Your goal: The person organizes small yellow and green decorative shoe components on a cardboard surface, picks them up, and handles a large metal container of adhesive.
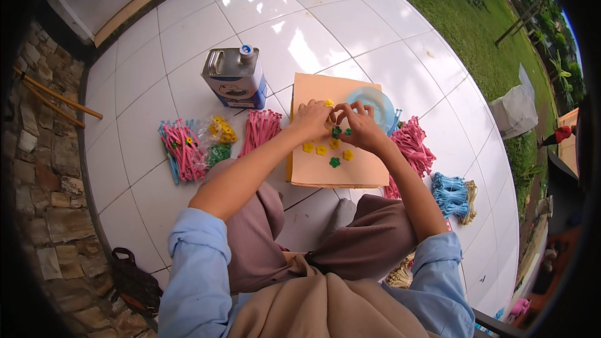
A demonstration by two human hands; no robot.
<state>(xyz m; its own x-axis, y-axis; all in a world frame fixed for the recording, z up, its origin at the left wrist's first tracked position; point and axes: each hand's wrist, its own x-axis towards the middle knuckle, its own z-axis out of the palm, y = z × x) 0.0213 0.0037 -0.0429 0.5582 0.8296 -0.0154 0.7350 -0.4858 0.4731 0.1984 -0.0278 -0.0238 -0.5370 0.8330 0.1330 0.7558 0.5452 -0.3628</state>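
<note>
Several small yellow flower-shaped pieces (321,149) and green flower-shaped pieces (335,162) lie scattered on a peach-coloured board (350,176) in front of me. Over the board's middle, my left hand (313,120) and my right hand (364,130) almost meet, fingers bent and closed. Whatever sits between the fingertips is too small or hidden to make out. A green flower (337,132) shows right under my right fingers, and a yellow flower (329,103) peeks out beyond my left fingers. Behind my right hand is a translucent blue bowl (383,107).
A metal can (234,81) with a blue cap stands beyond the board. Pink stick bundles (261,130) flank it, with bagged yellow pieces (223,129) to the left. Blue bundles (449,195) lie at right on white tiles (181,44). A stone wall (61,213) borders the left.
</note>
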